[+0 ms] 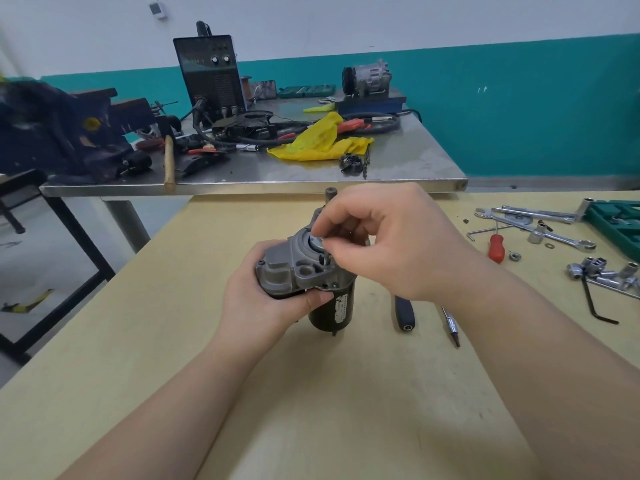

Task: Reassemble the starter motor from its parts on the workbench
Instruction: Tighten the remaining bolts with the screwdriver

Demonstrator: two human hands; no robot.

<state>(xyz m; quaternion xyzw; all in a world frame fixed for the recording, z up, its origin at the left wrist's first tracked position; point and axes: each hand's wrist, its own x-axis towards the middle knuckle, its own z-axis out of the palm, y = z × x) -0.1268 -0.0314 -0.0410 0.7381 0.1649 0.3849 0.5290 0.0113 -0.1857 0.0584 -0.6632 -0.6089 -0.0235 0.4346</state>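
Note:
The starter motor (294, 268) stands upright on the yellow workbench (311, 393), grey cast housing on top and black cylindrical body (334, 313) below. My left hand (256, 299) wraps the housing from the left and steadies it. Over the open top of the housing, my right hand (388, 237) has its fingertips pinched on a small dark part at the round opening; the part is mostly hidden by the fingers. A dark shaft end (330, 194) pokes out behind my right hand.
A black handle (404, 315) and a screwdriver bit shaft (450, 325) lie right of the motor. Wrenches (530, 216), sockets (602, 271), a hex key (594, 303), a red screwdriver (496, 247) and a green tool case (620, 223) sit at the right. Behind stands a cluttered steel table (398, 164).

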